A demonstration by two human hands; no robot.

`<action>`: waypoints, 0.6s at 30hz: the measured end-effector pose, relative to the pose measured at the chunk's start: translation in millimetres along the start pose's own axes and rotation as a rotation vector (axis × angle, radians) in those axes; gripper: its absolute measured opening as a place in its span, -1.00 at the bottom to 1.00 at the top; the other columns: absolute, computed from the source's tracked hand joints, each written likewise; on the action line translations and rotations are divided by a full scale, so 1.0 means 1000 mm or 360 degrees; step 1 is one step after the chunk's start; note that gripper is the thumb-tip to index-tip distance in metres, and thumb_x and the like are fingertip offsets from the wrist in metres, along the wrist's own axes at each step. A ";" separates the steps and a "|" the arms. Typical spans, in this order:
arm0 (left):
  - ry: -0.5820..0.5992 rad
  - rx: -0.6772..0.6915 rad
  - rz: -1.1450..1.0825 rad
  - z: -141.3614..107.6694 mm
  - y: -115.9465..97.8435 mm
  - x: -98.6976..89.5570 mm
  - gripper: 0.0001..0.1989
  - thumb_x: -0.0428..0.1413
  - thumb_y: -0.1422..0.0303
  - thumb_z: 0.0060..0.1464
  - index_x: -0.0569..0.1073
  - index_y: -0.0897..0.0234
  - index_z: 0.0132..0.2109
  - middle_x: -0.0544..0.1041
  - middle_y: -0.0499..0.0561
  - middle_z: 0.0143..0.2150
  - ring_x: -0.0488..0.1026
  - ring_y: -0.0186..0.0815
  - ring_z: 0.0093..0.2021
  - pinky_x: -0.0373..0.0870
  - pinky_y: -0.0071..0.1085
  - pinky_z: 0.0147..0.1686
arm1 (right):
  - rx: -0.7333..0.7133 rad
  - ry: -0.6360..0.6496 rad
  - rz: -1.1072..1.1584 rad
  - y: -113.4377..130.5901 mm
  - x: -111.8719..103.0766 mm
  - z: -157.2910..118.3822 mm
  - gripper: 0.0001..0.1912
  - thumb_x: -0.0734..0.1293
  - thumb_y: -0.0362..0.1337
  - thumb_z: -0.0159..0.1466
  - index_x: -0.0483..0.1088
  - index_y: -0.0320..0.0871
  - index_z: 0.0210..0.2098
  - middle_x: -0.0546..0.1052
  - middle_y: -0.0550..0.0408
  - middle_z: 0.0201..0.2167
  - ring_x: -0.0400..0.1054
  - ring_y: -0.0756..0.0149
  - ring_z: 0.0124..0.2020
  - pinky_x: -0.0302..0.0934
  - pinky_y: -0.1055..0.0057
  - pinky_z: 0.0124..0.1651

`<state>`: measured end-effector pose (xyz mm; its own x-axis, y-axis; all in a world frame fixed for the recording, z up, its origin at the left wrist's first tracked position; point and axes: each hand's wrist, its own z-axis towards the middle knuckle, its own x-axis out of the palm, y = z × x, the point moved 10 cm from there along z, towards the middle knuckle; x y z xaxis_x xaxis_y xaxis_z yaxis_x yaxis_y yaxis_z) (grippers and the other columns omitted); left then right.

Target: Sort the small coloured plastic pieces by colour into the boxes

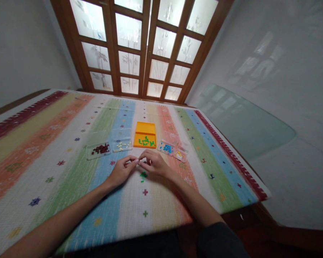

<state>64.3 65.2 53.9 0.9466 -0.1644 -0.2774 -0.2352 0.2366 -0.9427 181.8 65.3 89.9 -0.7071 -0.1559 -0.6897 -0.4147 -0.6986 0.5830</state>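
My left hand (123,170) and my right hand (154,163) meet at their fingertips above the striped tablecloth. Both are pinched closed; whatever lies between the fingers is too small to make out. Just below them, small green pieces (142,177) rest on the cloth. Beyond the hands stands an open orange box (145,127) with green pieces (146,141) in its near half. To its left are clear boxes with white pieces (123,145) and dark red pieces (100,149). On its right, clear boxes hold blue pieces (167,148) and a few yellow ones (179,155).
The patterned tablecloth (67,172) covers a long table. Behind its far edge are wooden doors (145,50) with frosted panes. A pale wall with a glassy panel (242,118) stands at the right.
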 end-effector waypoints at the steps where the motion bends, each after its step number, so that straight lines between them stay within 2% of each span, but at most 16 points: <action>1: 0.0012 -0.0003 -0.0004 0.000 0.000 0.001 -0.65 0.10 0.07 0.18 0.54 0.29 -0.27 0.61 0.02 -0.30 0.52 -0.24 -0.29 0.49 -0.39 -0.28 | 0.0001 0.0009 0.0006 -0.001 0.001 0.000 -0.90 0.31 -0.26 0.34 0.45 -0.14 -0.25 0.50 0.07 -0.29 0.30 0.41 -0.44 0.25 0.46 -0.32; 4: 0.0060 -0.0008 0.0021 0.001 0.001 0.003 -0.65 0.05 0.10 0.23 0.55 0.29 -0.25 0.59 0.01 -0.34 0.50 -0.26 -0.34 0.46 -0.40 -0.32 | -0.0004 0.0034 -0.0009 -0.002 0.000 0.000 -0.90 0.32 -0.26 0.36 0.46 -0.14 -0.24 0.51 0.06 -0.28 0.32 0.40 -0.43 0.24 0.45 -0.30; 7: 0.0104 0.0067 0.0154 -0.002 -0.002 0.003 -0.69 0.04 0.17 0.24 0.56 0.30 -0.17 0.54 -0.03 -0.41 0.44 -0.30 -0.41 0.39 -0.42 -0.38 | 0.0031 -0.0036 -0.0111 -0.008 -0.012 0.002 -0.90 0.31 -0.28 0.36 0.47 -0.15 -0.23 0.52 0.06 -0.29 0.34 0.38 -0.40 0.24 0.42 -0.25; 10: 0.0225 0.0270 0.0377 -0.008 -0.010 0.010 -0.73 0.06 0.29 0.18 0.56 0.33 -0.10 0.47 -0.06 -0.47 0.36 -0.35 -0.50 0.31 -0.44 -0.43 | 0.0185 -0.0210 -0.0267 -0.028 -0.032 0.003 -0.91 0.32 -0.32 0.34 0.49 -0.16 -0.23 0.53 0.05 -0.31 0.35 0.34 -0.38 0.23 0.40 -0.22; 13: 0.0400 0.0498 0.0555 -0.017 -0.017 0.024 -0.75 0.07 0.37 0.13 0.55 0.34 -0.09 0.45 -0.05 -0.46 0.35 -0.36 -0.49 0.29 -0.44 -0.43 | 0.0341 -0.0354 -0.0378 -0.049 -0.052 0.002 -0.90 0.33 -0.35 0.32 0.51 -0.16 -0.22 0.54 0.04 -0.31 0.37 0.31 -0.35 0.24 0.39 -0.19; 18: 0.0501 0.0806 0.0810 -0.028 -0.026 0.037 -0.83 0.10 0.40 0.11 0.53 0.31 -0.16 0.45 0.00 -0.42 0.38 -0.28 -0.38 0.31 -0.38 -0.34 | 0.0556 -0.0364 -0.0514 -0.073 -0.063 0.005 -0.86 0.33 -0.37 0.31 0.55 -0.19 -0.21 0.56 0.01 -0.29 0.41 0.28 -0.30 0.25 0.39 -0.18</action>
<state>99.0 25.7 63.2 0.6246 -0.1642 -0.7635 -0.4226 0.7511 -0.5072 253.6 129.8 93.0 -0.6026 0.2126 -0.7692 -0.7706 -0.4056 0.4915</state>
